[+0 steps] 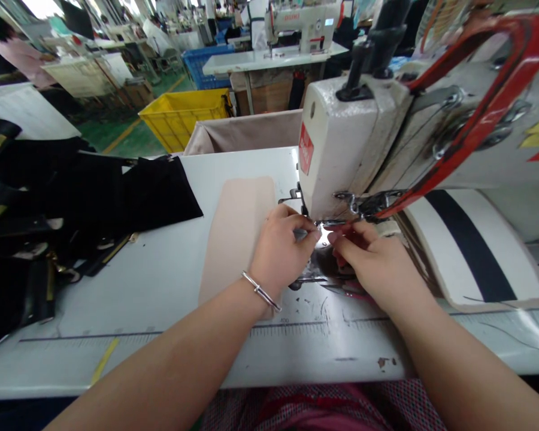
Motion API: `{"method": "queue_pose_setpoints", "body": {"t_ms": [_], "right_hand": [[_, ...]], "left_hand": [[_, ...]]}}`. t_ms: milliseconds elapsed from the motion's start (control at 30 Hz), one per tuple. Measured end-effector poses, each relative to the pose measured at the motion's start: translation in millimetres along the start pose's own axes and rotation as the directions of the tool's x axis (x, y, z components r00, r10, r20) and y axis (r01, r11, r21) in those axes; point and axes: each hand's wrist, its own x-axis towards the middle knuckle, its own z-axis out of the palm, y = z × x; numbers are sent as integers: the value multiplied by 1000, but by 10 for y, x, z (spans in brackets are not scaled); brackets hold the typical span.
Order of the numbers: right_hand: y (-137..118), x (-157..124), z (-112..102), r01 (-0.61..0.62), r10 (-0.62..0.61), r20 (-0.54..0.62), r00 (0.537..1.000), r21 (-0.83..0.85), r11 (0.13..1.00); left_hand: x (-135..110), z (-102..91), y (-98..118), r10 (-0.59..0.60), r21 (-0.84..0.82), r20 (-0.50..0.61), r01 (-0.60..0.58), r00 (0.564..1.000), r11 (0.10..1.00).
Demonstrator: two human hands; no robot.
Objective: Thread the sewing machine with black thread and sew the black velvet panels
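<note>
A white sewing machine [354, 137] stands on the white table [161, 281]. Both hands meet under its head at the needle area. My left hand [281, 245], with a metal bracelet on the wrist, has its fingers pinched together at the presser foot. My right hand [377, 263] is pinched too, fingertips close to the left ones. What they hold is too small to make out; it may be thread. The left hand lies over a beige fabric piece [236, 233] spread flat on the table. A white piece with a black stripe [476, 251] lies under the machine arm at the right.
A heap of black pieces with gold trim [63, 215] covers the table's left side. Beyond the table stand a yellow crate [184, 117], a blue crate [204, 63], a cloth-lined bin [247, 131] and another sewing machine [303, 27]. A ruler scale [291, 326] runs along the table front.
</note>
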Motion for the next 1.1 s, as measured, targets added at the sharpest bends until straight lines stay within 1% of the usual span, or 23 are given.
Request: {"method": "queue_pose_setpoints", "body": {"t_ms": [67,167,267,367,433,533,667,733,933,1100], "right_hand": [[1,-2,8,40,-40,-36,999,4,999],[32,-9,19,87,-88,-57,995,-12,996],[69,4,28,113,-115,-50,992,-44,993],[87,17,30,126,-128,-42,991,-48,991],[87,18,29,127,-128,-37,991,-37,991],[93,21,30,117,-118,-43,992,-21,993],[135,39,39,50,-46,-73,996,54,997],[157,44,44,40,-33,-70,997,97,995],[153,15,36,78,-71,-80,994,84,993],[142,11,23,60,-55,-46,997,117,991]], "left_hand": [[6,16,1,14,7,4,-14,1000,1000],[7,30,17,24,36,11,-24,1000,999],[1,38,34,7,42,18,-7,1000,999],[1,58,24,-10,10,18,10,1000,1000],[5,78,6,2,-6,-3,-2,1000,1000],[13,110,-3,11,15,-52,-11,999,1000],[15,142,29,-4,50,-157,12,988,999],[13,156,42,-4,73,-193,19,981,997],[10,191,45,14,115,-224,13,974,993],[16,207,41,21,141,-236,13,972,990]]}}
